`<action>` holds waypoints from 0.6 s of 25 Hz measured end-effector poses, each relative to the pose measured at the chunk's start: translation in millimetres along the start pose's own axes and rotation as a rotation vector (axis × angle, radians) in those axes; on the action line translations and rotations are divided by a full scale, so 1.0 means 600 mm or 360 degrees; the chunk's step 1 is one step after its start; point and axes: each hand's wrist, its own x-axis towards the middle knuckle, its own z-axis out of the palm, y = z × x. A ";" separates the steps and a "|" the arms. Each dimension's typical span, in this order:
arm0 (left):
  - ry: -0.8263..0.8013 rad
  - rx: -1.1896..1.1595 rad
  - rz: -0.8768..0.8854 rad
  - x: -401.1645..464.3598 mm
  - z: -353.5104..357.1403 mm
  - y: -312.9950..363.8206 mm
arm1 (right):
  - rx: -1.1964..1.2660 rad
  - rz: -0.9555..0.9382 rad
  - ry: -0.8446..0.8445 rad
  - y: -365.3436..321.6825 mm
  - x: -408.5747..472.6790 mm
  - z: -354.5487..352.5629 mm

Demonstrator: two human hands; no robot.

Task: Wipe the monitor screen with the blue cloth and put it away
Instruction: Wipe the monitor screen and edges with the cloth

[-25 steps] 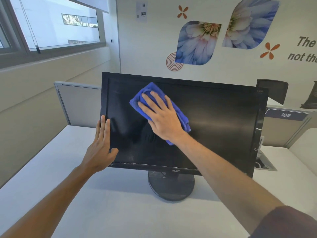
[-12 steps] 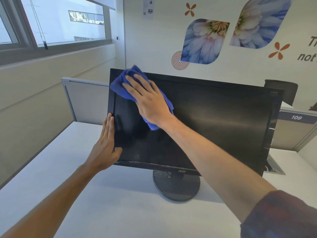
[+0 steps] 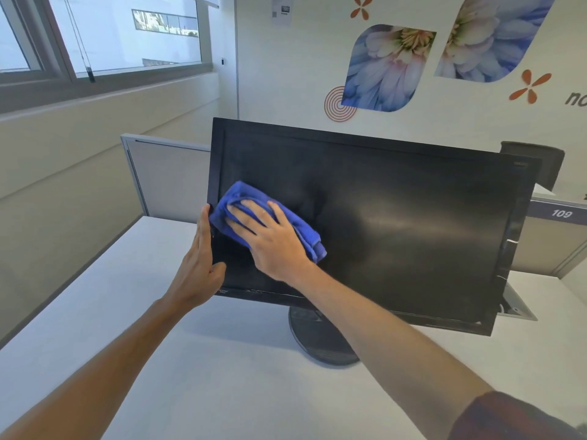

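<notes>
We press the blue cloth (image 3: 270, 214) flat-fingered against the monitor (image 3: 397, 223) with our right hand (image 3: 273, 246), our left hand (image 3: 200, 265) steadying its edge, fingers straight.

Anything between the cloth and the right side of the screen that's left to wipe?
Nothing visible. The right hand presses the cloth at the screen's left edge; the glass to the right is bare. The left hand steadies the left bezel.

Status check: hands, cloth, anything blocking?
Right hand flat, pressing blue cloth on monitor screen, left side. Left hand braces monitor's left edge. Nothing in the way.
</notes>
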 end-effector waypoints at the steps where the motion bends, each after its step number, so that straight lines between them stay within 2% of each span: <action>1: 0.0012 -0.0036 -0.0001 -0.003 0.001 -0.001 | 0.0000 -0.0045 -0.0046 -0.010 -0.016 0.009; 5: 0.0007 -0.0095 0.0032 -0.013 -0.001 -0.004 | -0.0050 -0.0225 -0.0204 -0.039 -0.076 0.038; 12: -0.0101 0.0271 0.0169 -0.021 0.002 -0.022 | -0.0054 -0.0313 -0.0328 -0.062 -0.120 0.056; 15: -0.0145 0.0389 0.0133 -0.020 0.004 -0.019 | -0.0050 -0.0312 -0.0373 -0.058 -0.118 0.051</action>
